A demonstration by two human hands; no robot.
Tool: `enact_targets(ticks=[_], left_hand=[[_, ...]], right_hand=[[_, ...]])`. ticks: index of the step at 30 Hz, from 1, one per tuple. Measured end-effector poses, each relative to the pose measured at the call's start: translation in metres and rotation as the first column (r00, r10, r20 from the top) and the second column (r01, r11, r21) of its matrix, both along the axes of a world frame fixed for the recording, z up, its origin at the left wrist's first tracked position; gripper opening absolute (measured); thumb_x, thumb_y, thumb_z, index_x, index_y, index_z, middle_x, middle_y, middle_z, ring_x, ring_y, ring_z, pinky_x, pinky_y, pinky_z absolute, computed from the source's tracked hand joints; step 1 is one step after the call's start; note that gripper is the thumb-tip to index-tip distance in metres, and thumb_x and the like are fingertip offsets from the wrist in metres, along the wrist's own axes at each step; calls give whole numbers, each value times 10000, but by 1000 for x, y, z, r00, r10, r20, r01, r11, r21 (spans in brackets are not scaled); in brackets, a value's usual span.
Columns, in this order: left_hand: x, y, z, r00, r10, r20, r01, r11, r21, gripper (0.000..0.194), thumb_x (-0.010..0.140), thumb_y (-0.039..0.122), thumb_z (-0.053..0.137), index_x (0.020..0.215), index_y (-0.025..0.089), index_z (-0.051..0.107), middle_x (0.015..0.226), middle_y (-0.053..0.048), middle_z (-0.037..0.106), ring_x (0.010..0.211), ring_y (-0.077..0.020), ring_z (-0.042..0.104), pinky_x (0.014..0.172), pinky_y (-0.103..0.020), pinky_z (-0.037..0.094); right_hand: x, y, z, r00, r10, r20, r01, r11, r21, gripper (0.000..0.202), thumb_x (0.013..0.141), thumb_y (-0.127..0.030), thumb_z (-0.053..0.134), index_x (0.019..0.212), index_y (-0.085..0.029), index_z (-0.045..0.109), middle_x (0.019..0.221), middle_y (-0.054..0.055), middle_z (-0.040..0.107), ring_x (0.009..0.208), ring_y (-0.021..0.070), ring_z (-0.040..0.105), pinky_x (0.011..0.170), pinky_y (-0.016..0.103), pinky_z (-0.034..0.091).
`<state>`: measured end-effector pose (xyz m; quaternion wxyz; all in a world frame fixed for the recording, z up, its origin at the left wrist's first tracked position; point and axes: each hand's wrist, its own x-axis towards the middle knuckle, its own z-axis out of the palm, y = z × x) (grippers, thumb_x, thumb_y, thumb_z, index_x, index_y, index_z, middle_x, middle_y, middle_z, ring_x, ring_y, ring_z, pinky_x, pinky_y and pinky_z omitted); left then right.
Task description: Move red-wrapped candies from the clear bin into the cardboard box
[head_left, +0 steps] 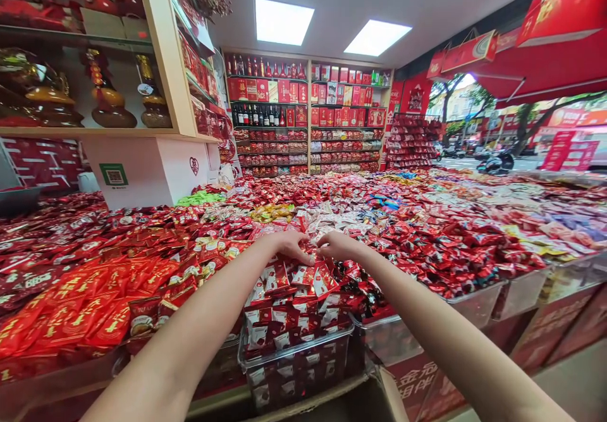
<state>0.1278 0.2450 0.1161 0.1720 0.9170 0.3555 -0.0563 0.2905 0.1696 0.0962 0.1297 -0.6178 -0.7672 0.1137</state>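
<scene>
Around you, stock in view:
- Tall wooden back shelf [308, 118], loaded with red gift boxes and dark bottles.
- Cream shelf unit [161, 61] on your left, carrying gourd-shaped glazed brown jars [107, 102].
- Green QR code sticker [113, 174] on the white base below it.
- Orange-red flat foil packets [90, 302], heaped at lower left.
- Red paper gift bags [559, 11], hanging upper right.
- Two square ceiling light panels [283, 21].
- Parked scooter [493, 161] outside.

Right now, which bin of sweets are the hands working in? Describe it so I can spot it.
On the long candy counter, find the clear plastic bin at the front edge. The left hand and right hand rest on its red-and-white packets; the neighbouring packets are red-and-gold.
</scene>
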Motion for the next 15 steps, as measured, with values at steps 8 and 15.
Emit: enact_targets(ticks=[8, 15], left_hand=[[-6, -3, -2, 994, -23, 110, 31, 997, -77, 794, 615, 403, 743, 1304, 216, 395, 1365, -110, 449, 1200, -266, 462, 1006, -433, 354], [-16, -9, -4, 977, -25, 210, 43, 995, -85, 819, 554, 371, 753, 1283, 239, 405, 1280, -76, 530, 1159, -234, 509, 947, -303, 412]], right_hand=[[7, 0, -15, 998, -17, -67, 20, 999, 46, 226, 851, -301, 554, 1016, -152, 593, 994, 51, 635, 895, 182, 602, 814, 394, 481], [1, 9, -20, 982, -12, -186, 33, 993, 112, 231, 887, -308, 493, 1022, -148, 589, 982, 55, 639, 887, 177, 606, 816, 394, 479]])
